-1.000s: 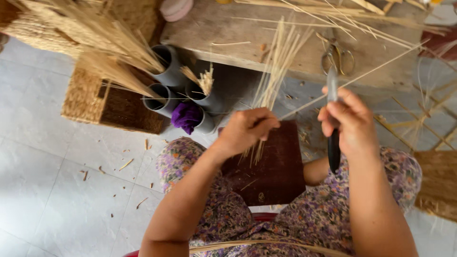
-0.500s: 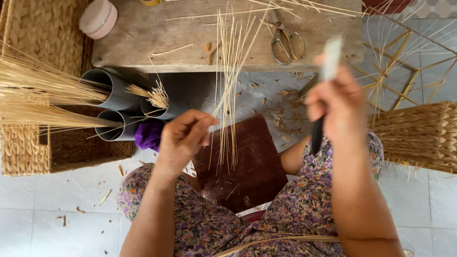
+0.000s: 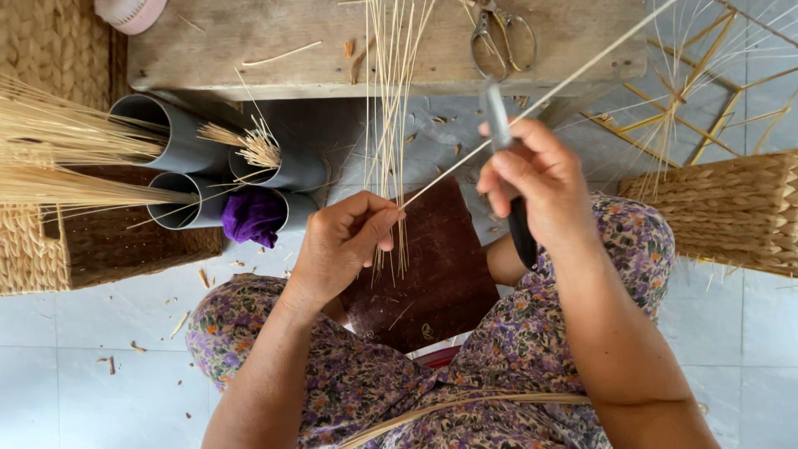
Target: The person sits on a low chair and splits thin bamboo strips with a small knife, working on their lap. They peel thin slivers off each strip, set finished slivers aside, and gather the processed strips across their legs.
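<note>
My left hand (image 3: 339,241) pinches the near end of a long thin pale stick (image 3: 582,71) that runs up to the far right. My right hand (image 3: 536,183) grips a knife (image 3: 505,158) with a dark handle and a grey blade, the blade laid against that stick. A bundle of thin sticks (image 3: 391,100) stands upright just beyond my left hand, over a dark brown board (image 3: 440,283) that rests on my lap. My legs wear floral cloth.
A wooden bench (image 3: 249,46) lies ahead with scissors (image 3: 499,33) on it. Grey pipes (image 3: 179,137) holding straw and a purple cloth (image 3: 251,216) lie at left beside a woven basket (image 3: 91,241). Another woven basket (image 3: 723,212) sits at right. Scraps litter the tiled floor.
The view has swung left. My left hand has let go of the bundle and now pinches one long stick, and my right hand has brought the knife down onto it.
</note>
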{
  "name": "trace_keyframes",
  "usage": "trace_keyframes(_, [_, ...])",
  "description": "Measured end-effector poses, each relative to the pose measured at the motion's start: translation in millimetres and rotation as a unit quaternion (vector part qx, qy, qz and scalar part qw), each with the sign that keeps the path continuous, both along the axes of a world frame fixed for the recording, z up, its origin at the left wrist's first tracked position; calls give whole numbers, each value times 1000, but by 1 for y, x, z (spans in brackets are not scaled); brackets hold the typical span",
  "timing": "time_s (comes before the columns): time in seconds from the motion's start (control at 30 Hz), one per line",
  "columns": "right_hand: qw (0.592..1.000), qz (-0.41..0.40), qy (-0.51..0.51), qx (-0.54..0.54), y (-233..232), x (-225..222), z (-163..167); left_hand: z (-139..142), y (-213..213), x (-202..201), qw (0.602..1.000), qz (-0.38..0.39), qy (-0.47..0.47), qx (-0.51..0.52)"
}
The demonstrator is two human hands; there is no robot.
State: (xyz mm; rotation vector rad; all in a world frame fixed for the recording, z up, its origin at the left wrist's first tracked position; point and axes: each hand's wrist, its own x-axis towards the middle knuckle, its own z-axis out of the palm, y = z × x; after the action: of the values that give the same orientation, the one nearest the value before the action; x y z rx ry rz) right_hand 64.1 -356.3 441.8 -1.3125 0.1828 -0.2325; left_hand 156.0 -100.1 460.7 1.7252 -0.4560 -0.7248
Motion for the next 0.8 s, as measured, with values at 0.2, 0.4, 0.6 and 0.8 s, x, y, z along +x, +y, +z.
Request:
trace_keyframes(0.2, [994,96,45,-24,30,2,-11,3,-4,-6,997,9,-82,-12])
trace_keyframes(0.4, [996,-82,-13,43,-33,-6,2,13,15,1,995,2,-102,-14])
trace_keyframes(0.6, [987,-136,-55,69,-51,-11,8,7,15,4,994,40,-99,-38])
trace_keyframes(0.8, [990,130,17,-61,27,2,-3,4,-9,-1,993,38,-104,-27])
